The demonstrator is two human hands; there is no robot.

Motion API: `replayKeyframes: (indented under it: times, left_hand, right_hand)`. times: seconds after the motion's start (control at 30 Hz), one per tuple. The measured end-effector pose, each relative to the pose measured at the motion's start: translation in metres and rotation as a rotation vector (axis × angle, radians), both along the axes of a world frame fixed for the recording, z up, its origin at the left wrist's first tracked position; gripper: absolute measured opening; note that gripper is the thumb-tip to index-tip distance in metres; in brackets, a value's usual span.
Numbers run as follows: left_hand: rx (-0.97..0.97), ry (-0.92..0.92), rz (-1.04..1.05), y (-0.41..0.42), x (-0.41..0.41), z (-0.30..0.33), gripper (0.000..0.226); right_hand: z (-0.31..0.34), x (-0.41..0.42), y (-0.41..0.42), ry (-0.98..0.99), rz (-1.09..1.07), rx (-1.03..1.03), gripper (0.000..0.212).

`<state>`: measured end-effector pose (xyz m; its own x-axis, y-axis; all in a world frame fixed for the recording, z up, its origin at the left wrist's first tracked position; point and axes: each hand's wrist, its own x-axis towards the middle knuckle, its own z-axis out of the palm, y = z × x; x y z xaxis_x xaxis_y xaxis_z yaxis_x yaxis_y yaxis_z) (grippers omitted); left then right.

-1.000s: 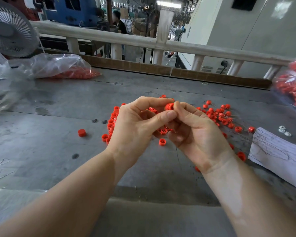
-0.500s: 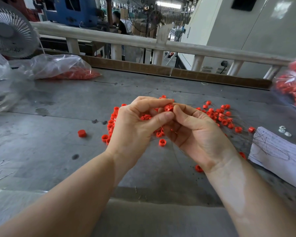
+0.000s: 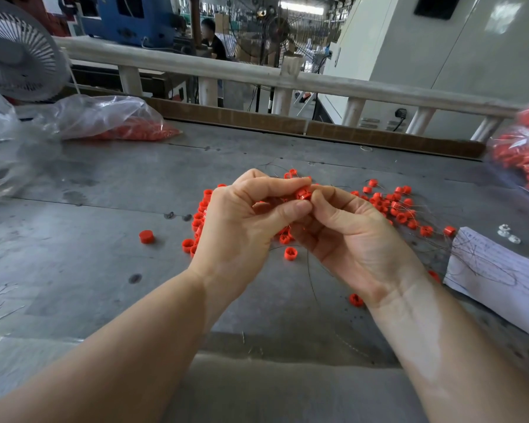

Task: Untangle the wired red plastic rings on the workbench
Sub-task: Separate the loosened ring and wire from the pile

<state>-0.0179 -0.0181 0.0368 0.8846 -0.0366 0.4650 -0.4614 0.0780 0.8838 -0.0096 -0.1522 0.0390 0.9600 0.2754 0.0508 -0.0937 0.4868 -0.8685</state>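
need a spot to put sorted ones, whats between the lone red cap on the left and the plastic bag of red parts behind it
In the head view, only bare grey workbench lies between the lone red cap and the plastic bag; just stains.

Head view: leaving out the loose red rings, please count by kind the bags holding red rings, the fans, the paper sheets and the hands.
Bags holding red rings: 2
Fans: 2
Paper sheets: 1
Hands: 2, left hand and right hand, both pinching wired red rings
Total: 7

Bright, even daylight, soft shadows; wide-angle bending and blur toward the frame edges.
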Motion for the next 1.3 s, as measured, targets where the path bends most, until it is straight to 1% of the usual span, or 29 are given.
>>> replayKeyframes:
  times: [0.37, 0.53, 0.7, 0.8, 0.93, 1.03, 1.17, 1.3]
  left_hand:
    - [-0.014, -0.031, 0.018, -0.0026, 0.0008, -0.0012, 0.024]
    - [-0.016, -0.055, -0.023, -0.0037, -0.0007, -0.0002, 0.032]
    - [-0.03, -0.05, -0.024, -0.0002, 0.0006, -0.0008, 0.024]
    - [-0.066, -0.041, -0.051, 0.0014, 0.0023, -0.0024, 0.023]
    - [-0.128, -0.012, -0.135, 0.0026, 0.005, -0.0029, 0.02]
    - [-0.178, 0.011, -0.211, 0.0033, 0.0068, -0.0029, 0.018]
    - [-0.203, 0.011, -0.241, 0.0035, 0.0071, -0.0031, 0.017]
    - [-0.21, 0.025, -0.268, 0.0045, 0.0062, -0.0036, 0.022]
  right_hand:
    - [0.0023, -0.0006, 0.0015, -0.048, -0.053, -0.027, 0.013]
    - [0.0045, -0.0008, 0.0005, -0.102, -0.091, -0.032, 0.011]
    - [0.0058, -0.003, 0.0012, -0.152, -0.118, -0.034, 0.006]
    - [0.0067, -0.0042, 0.0008, -0.171, -0.108, -0.028, 0.003]
    - [0.0072, -0.0046, -0.0006, -0.145, -0.105, -0.011, 0.008]
    - [0.0081, -0.0051, -0.0006, -0.131, -0.098, 0.004, 0.003]
    - [0.0087, -0.0057, -0.0015, -0.13, -0.068, 0.012, 0.001]
    - [0.009, -0.0058, -0.004, -0.139, -0.045, -0.007, 0.005]
